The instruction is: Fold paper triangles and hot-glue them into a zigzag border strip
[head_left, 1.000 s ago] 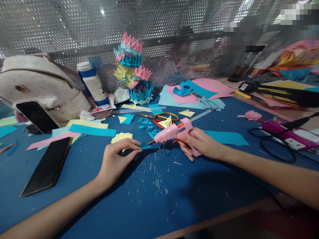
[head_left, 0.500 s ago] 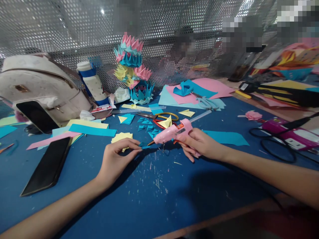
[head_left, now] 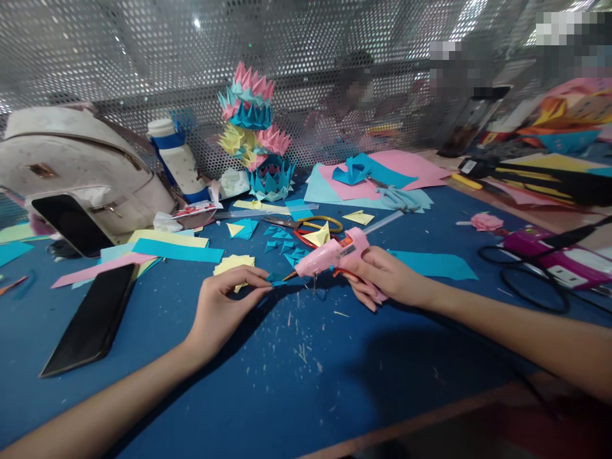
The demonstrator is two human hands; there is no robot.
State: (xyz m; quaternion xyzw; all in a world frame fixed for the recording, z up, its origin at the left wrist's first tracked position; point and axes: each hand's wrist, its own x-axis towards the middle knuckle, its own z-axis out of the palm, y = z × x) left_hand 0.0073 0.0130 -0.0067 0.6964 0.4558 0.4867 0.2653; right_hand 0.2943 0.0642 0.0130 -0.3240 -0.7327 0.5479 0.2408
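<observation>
My left hand [head_left: 234,293] pinches a small folded piece of blue paper [head_left: 276,282] between thumb and fingertips. Wrapped round the handle of a pink hot glue gun [head_left: 325,255] is my right hand [head_left: 382,277]. The gun's nozzle points left at the blue paper, close to it; whether they touch I cannot tell. A clear glue stick [head_left: 385,225] juts from the gun's back. Behind the gun lie several small blue folded triangles [head_left: 280,244], a yellow folded piece [head_left: 319,234] and scissors [head_left: 320,223]. Yellow paper squares [head_left: 234,262] sit just behind my left hand.
Two phones, one flat [head_left: 90,325], one leaning [head_left: 71,223] on a white backpack [head_left: 76,159], are at left. A bottle [head_left: 179,159] and a tower of folded paper [head_left: 258,127] stand behind. At right lie a cable [head_left: 507,280] and purple power strip [head_left: 559,255].
The glue gun's nozzle has shifted very slightly back from the blue paper. My left hand stays in place, still pinching the paper.
</observation>
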